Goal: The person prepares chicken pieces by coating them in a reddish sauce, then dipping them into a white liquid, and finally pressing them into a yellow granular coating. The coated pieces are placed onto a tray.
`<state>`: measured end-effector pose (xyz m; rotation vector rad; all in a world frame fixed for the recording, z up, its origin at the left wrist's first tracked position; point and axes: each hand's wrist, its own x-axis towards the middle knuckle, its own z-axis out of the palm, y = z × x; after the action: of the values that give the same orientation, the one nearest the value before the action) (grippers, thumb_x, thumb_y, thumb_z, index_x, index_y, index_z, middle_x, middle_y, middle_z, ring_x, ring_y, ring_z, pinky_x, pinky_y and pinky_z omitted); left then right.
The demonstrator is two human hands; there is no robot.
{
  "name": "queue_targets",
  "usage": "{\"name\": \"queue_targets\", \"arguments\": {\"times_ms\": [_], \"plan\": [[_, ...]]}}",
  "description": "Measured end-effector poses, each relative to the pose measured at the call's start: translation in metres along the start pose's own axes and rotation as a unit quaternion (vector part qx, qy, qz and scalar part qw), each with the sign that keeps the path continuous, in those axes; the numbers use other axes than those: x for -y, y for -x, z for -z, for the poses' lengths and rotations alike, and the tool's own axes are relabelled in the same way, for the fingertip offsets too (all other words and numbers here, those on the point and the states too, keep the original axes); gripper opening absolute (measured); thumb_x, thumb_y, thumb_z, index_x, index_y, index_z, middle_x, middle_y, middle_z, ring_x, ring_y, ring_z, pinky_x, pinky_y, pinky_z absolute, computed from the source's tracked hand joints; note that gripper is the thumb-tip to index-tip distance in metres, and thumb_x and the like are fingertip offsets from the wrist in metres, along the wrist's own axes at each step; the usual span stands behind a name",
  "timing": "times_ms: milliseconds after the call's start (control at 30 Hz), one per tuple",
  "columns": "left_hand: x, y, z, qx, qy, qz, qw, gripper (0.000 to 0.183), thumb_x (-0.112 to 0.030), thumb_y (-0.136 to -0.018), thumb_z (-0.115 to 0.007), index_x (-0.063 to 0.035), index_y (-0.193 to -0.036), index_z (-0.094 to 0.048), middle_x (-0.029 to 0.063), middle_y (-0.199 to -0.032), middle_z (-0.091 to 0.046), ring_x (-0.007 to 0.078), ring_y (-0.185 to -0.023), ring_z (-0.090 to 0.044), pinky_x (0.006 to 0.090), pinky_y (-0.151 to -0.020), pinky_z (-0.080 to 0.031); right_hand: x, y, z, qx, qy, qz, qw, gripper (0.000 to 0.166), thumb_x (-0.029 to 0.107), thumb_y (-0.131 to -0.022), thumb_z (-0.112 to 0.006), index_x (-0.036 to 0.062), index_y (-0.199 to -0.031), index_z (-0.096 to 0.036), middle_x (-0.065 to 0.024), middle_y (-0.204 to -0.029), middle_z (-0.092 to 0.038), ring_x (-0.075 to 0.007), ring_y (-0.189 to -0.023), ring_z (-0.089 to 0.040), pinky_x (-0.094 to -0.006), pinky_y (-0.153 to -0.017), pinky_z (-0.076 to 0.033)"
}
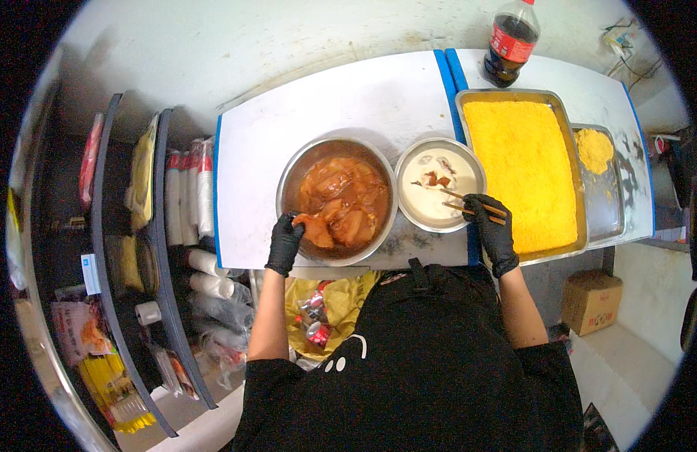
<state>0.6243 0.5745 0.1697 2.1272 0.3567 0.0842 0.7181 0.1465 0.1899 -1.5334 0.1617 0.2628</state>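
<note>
My left hand (284,244), in a black glove, pinches a piece of marinated meat (314,229) at the lower left of a large steel bowl (386,237). More pieces of raw meat (348,186) lie in reddish-brown marinade inside that bowl. With my right hand (492,229), also gloved in black, I hold a pair of wooden chopsticks (458,202). Their tips reach into a smaller steel bowl (403,208) of creamy white batter (419,198). Some reddish-brown pieces (437,179) show at the batter's surface, partly covered.
Right of the bowls, a deep metal tray (578,198) holds yellow crumbs (520,175). Another tray (605,209) with a crumb heap sits beyond it. A cola bottle (513,42) stands behind. Shelves (165,237) with stacked cups (204,195) are at left, a cardboard box (592,302) at lower right.
</note>
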Motion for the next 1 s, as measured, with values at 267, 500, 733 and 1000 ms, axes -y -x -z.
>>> {"name": "queue_targets", "arguments": {"times_ms": [267,500,733,1000], "plan": [[-0.036,0.000,0.035,-0.008,0.215,0.066,0.974,0.019,-0.020,-0.092,-0.054,-0.0073,-0.106,-0.054,0.0011,-0.095,-0.056,0.0117,-0.086,-0.055,0.0252,-0.072,-0.048,0.020,0.007,0.000,0.008,0.009,0.017,1.000,0.018,0.009,-0.091,-0.055,-0.0036,-0.102,-0.063,-0.0110,-0.093,-0.066,-0.0172,-0.083,-0.063,-0.0275,-0.073,-0.051],[-0.096,-0.011,0.047,-0.022,0.208,0.004,0.978,0.025,-0.025,-0.090,-0.059,-0.0069,-0.106,-0.054,0.0011,-0.097,-0.054,0.0113,-0.088,-0.053,0.0258,-0.076,-0.047,0.035,0.019,0.005,0.016,-0.039,0.060,0.997,0.019,0.011,-0.092,-0.054,-0.0030,-0.102,-0.063,-0.0111,-0.095,-0.066,-0.0177,-0.085,-0.063,-0.0287,-0.077,-0.051],[-0.168,-0.029,0.002,0.008,0.148,-0.089,0.985,0.017,-0.013,-0.090,-0.053,-0.0032,-0.104,-0.054,0.0017,-0.095,-0.055,0.0114,-0.087,-0.051,0.0252,-0.077,-0.044,0.019,0.005,-0.009,0.046,-0.087,0.061,0.993,0.018,0.008,-0.090,-0.056,-0.0023,-0.103,-0.063,-0.0102,-0.098,-0.066,-0.0176,-0.086,-0.064,-0.0280,-0.076,-0.053],[-0.183,-0.049,-0.122,0.175,0.183,-0.044,0.966,0.023,-0.009,-0.083,-0.056,-0.0003,-0.104,-0.058,0.0098,-0.098,-0.060,0.0185,-0.094,-0.057,0.0311,-0.084,-0.045,0.005,-0.006,0.002,-0.063,-0.060,0.015,0.996,0.019,0.012,-0.091,-0.055,-0.0037,-0.100,-0.063,-0.0110,-0.093,-0.065,-0.0163,-0.084,-0.063,-0.0289,-0.075,-0.053]]}}
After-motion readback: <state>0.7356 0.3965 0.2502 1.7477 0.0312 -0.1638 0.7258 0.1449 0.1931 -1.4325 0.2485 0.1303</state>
